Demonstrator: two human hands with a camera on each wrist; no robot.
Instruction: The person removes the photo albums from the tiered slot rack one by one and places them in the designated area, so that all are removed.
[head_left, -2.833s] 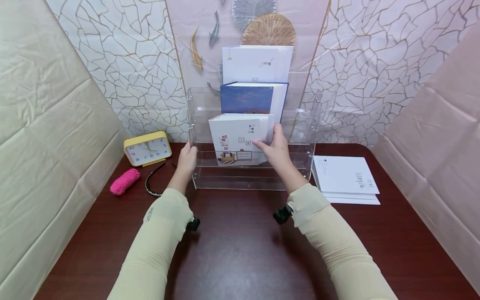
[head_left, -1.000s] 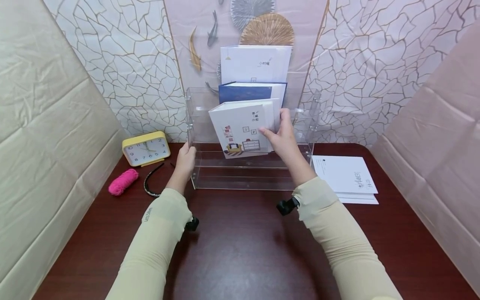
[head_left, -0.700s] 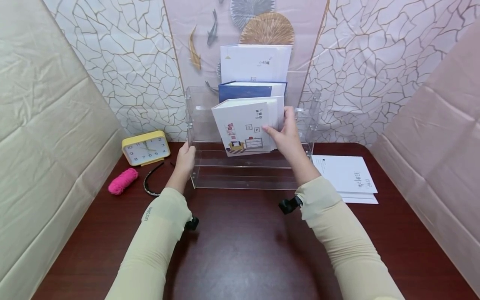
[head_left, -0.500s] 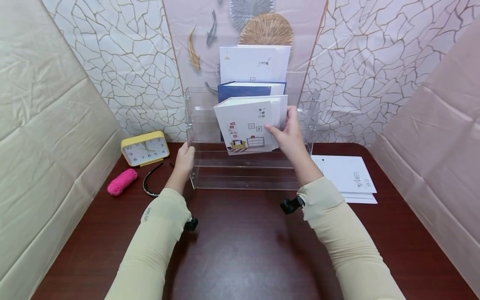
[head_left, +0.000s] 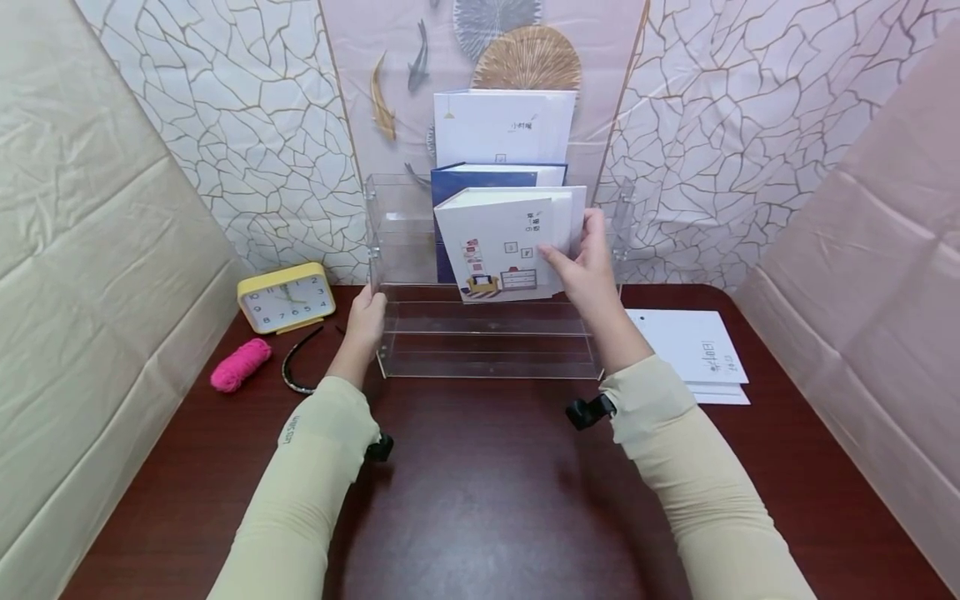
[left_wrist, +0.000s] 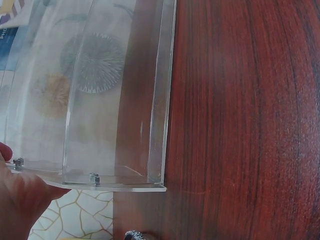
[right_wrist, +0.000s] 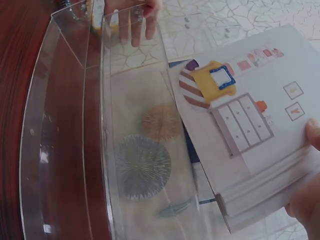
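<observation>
My right hand point(head_left: 592, 279) grips a thick white book point(head_left: 495, 237) by its right edge, thumb on the front cover, fingers behind. Its cover, printed with a yellow armchair and a chest of drawers, fills much of the right wrist view. The book tilts slightly, its lower edge above the front tier of a clear acrylic rack point(head_left: 487, 365). A blue book point(head_left: 448, 221) stands behind it, partly hidden, and another white book point(head_left: 487, 125) higher at the back. My left hand point(head_left: 365, 321) holds the rack's left side panel, fingers over its edge in the right wrist view.
Left of the rack are a yellow alarm clock point(head_left: 287, 300), a pink yarn skein point(head_left: 242, 364) and a dark curved band point(head_left: 287, 367). A white book point(head_left: 686, 346) lies on the brown table point(head_left: 480, 500) at right. Patterned cloth walls enclose the table.
My right hand has raised the white book out of the rack's front tier and shifted it right, uncovering the tier's clear front panel. The left hand has kept its hold on the rack.
</observation>
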